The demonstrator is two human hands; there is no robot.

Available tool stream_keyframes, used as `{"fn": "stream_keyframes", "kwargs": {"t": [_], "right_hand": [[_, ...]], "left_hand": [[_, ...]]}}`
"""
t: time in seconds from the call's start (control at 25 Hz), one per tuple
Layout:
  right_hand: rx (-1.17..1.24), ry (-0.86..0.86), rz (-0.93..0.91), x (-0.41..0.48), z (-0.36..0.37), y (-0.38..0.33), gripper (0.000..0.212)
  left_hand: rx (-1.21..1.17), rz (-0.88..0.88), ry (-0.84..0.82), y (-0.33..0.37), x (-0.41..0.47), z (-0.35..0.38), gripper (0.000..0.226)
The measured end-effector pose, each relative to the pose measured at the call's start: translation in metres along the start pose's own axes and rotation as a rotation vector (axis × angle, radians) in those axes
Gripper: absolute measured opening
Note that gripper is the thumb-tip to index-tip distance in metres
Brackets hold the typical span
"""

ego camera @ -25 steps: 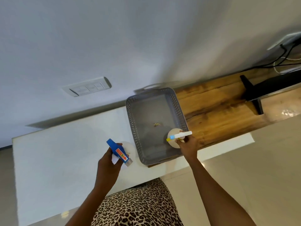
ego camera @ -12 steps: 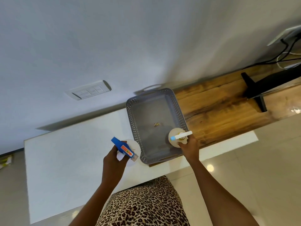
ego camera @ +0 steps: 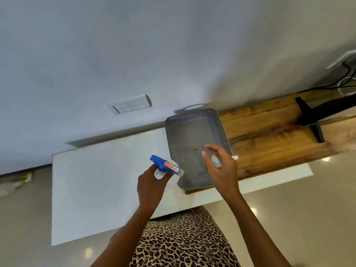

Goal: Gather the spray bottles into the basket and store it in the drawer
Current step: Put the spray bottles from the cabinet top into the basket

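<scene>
Grey perforated plastic basket on bench, empty. Gathering step. Left hand gripped blue-headed spray bottle at nine o'clock; right hand, fingers spread, lowered white bottle inside. Next: release, then left bottle.

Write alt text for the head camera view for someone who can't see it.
Seen from above, a person's left hand holds a blue-capped spray bottle beside a grey basket, while the right hand hangs over the basket with a white spray bottle at its fingers. The basket straddles a white counter and wooden top.
</scene>
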State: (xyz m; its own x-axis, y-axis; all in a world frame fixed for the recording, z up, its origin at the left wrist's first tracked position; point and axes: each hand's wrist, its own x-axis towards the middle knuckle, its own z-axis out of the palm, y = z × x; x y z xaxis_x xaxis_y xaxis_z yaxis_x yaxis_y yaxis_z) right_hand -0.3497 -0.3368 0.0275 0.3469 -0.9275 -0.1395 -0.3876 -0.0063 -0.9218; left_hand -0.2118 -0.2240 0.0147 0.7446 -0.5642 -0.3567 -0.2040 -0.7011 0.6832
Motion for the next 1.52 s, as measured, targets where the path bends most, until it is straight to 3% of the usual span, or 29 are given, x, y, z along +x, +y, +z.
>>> {"fn": "stream_keyframes", "kwargs": {"t": [0.12,0.24,0.36,0.52,0.64,0.76,1.08,1.52], "right_hand": [[-0.259,-0.304,-0.242,0.007,0.018,-0.031,0.036],[-0.688,-0.554,-0.676,0.018,0.025,-0.043,0.068],[-0.825,-0.778,-0.844,0.028,0.027,-0.049,0.058],[-0.84,-0.853,-0.701,0.035,0.02,-0.046,0.038],[-0.776,-0.796,-0.528,0.037,0.011,-0.04,0.033],[-0.895,-0.71,-0.413,0.041,0.007,-0.017,0.033],[-1.057,-0.622,-0.241,0.039,0.027,0.056,0.029],[-0.884,-0.566,-0.099,0.047,0.047,0.085,0.033]], "left_hand": [[-0.017,0.017,-0.045,0.0,0.001,-0.001,0.041],[0.035,0.085,-0.184,0.0,0.003,-0.002,0.039],[0.057,0.138,-0.318,-0.001,0.007,-0.005,0.037],[0.083,0.215,-0.4,-0.001,0.008,-0.006,0.045],[0.093,0.197,-0.278,-0.006,0.008,-0.011,0.055],[0.072,0.147,-0.149,-0.018,0.005,-0.022,0.053],[0.039,0.033,-0.092,-0.031,0.0,-0.034,0.047],[0.048,-0.062,-0.128,-0.04,0.0,-0.025,0.041]]}}
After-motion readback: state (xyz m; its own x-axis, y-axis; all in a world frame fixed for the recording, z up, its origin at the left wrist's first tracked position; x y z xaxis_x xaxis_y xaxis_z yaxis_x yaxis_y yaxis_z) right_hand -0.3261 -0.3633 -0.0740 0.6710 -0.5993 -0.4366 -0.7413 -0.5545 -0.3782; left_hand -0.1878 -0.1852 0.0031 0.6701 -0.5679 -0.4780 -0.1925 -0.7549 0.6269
